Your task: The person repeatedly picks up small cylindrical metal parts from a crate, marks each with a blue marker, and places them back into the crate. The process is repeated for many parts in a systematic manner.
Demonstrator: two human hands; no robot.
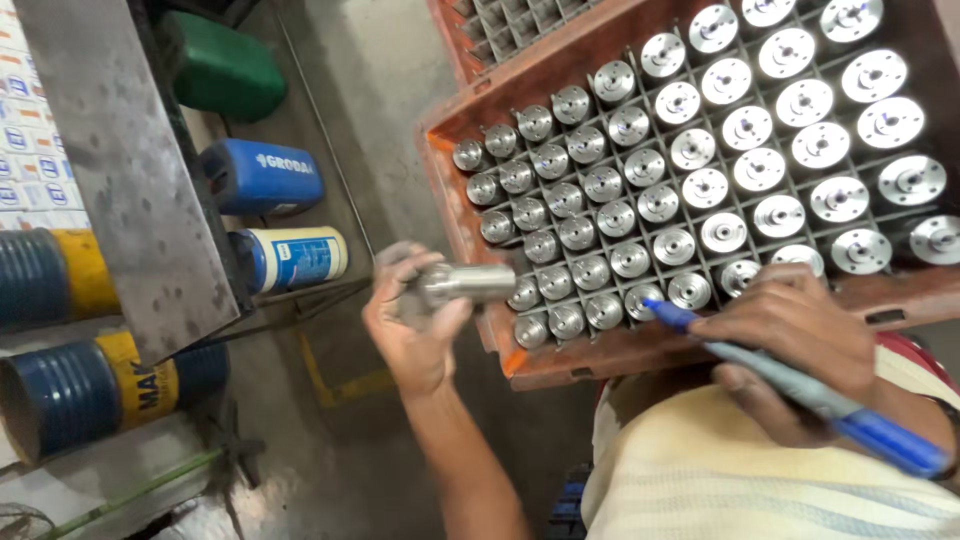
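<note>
My left hand (pixel 410 325) grips a shiny steel cylindrical part (pixel 468 283), held sideways just left of a reddish-brown plastic crate (pixel 560 365). The crate's grid of cells holds several similar round steel parts (pixel 700 188) standing on end. My right hand (pixel 790 335) is closed on a blue marker pen (pixel 800 390), whose blue tip points at the crate's near row of parts. The pen's tip is close to a part but contact is unclear.
A grey metal plate (pixel 130 170) slants at the left. Beyond it lie a green canister (pixel 230 70), blue and white cans (pixel 270 180), and blue-and-yellow drums (pixel 70 395) on the concrete floor. A second crate (pixel 500 25) sits behind the first.
</note>
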